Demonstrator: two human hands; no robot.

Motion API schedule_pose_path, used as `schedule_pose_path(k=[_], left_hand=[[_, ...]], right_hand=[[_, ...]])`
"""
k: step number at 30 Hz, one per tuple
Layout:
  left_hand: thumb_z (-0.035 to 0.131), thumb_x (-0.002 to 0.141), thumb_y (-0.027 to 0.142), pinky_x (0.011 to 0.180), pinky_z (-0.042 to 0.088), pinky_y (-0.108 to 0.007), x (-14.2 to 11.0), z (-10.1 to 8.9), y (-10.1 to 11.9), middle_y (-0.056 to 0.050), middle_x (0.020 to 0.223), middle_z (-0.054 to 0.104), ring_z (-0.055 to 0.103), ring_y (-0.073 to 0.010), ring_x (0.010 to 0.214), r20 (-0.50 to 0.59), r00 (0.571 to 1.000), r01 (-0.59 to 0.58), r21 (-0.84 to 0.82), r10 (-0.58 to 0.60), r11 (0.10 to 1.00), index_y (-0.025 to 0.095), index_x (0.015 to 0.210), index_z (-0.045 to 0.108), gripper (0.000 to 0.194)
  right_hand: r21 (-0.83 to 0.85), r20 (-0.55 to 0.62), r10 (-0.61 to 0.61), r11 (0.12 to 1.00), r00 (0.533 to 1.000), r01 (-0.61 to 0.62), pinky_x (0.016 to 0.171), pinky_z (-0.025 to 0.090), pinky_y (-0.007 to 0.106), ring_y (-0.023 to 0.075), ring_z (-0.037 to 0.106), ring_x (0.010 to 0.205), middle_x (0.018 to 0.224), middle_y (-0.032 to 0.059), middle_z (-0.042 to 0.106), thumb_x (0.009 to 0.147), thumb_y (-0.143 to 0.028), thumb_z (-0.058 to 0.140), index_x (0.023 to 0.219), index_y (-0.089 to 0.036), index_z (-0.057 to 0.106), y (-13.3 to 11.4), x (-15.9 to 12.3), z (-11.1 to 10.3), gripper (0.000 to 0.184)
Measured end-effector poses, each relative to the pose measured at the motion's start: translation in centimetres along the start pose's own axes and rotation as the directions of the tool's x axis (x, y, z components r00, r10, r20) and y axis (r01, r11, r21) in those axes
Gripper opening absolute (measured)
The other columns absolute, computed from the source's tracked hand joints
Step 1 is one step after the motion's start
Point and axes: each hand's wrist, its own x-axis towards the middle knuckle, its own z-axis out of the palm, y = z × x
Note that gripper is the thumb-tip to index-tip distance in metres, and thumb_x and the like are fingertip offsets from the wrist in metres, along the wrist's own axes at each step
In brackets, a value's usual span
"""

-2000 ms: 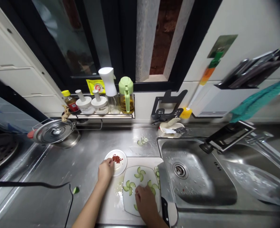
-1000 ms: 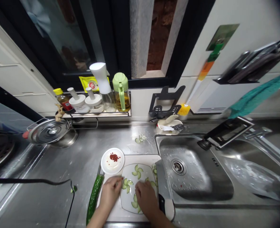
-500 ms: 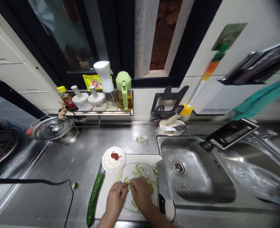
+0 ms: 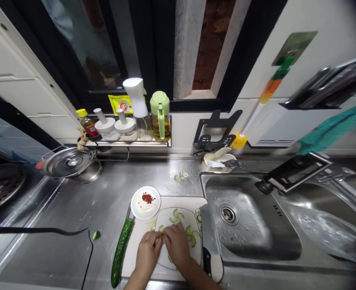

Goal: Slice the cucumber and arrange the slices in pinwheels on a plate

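Moved from the white saucer (image 4: pixel 133 208) to the square plate (image 4: pixel 163 217), the left hand (image 4: pixel 148 247) now pinches a red berry (image 4: pixel 162 233), fingertips meeting those of the right hand (image 4: pixel 176 241), whose own grip cannot be told. Left of that plate lies a whole cucumber (image 4: pixel 120 255), right of it a knife (image 4: pixel 207 259), and on it cucumber slices (image 4: pixel 192 237). Beyond the plate's far left corner is the saucer, with more berries; farther still, cucumber scraps (image 4: pixel 181 176) lie on the table (image 4: pixel 161 175).
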Motion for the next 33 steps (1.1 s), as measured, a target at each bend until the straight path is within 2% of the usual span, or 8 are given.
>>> schedule_pose_path(k=[13, 26, 33], left_hand=[[0.048, 0.091, 0.031, 0.074, 0.055, -0.029, 0.1, -0.3, 0.2, -0.007, 0.080, 0.071, 0.067, -0.0179, 0.078, 0.003, 1.000, 0.014, -0.028, -0.014, 1.000, 0.021, 0.084, 0.069, 0.024], [0.048, 0.089, 0.035, 0.076, 0.055, -0.029, 0.2, -1.5, -0.7, -0.008, 0.088, 0.072, 0.068, -0.0185, 0.081, -0.040, 0.993, 0.110, -0.092, -0.114, 0.990, 0.021, 0.089, 0.070, 0.026], [0.048, 0.087, 0.032, 0.074, 0.052, -0.029, 1.8, -2.2, -1.4, -0.008, 0.090, 0.073, 0.067, -0.0190, 0.080, -0.042, 0.990, 0.137, -0.033, -0.138, 0.990, 0.020, 0.090, 0.070, 0.026]], right_hand=[[-0.038, -0.010, 0.008, 0.999, 1.000, -0.008, 0.077, 0.034, 0.031, 0.0202, 0.051, 0.087, 0.081, -0.0002, 0.062, 0.080, -0.008, 0.056, 0.075, -0.021, 0.060, -0.4, 0.2, 0.0, 0.015], [0.013, -0.020, 0.017, 1.000, 1.000, -0.017, 0.079, 0.034, 0.030, 0.0201, 0.051, 0.091, 0.083, -0.0014, 0.063, 0.077, -0.007, 0.058, 0.081, -0.023, 0.062, 0.0, -0.2, -0.4, 0.017], [0.015, -0.041, 0.019, 1.000, 0.999, -0.019, 0.079, 0.034, 0.031, 0.0206, 0.051, 0.091, 0.084, 0.0003, 0.064, 0.076, -0.004, 0.054, 0.080, -0.022, 0.062, 0.2, -0.5, -1.1, 0.021]])
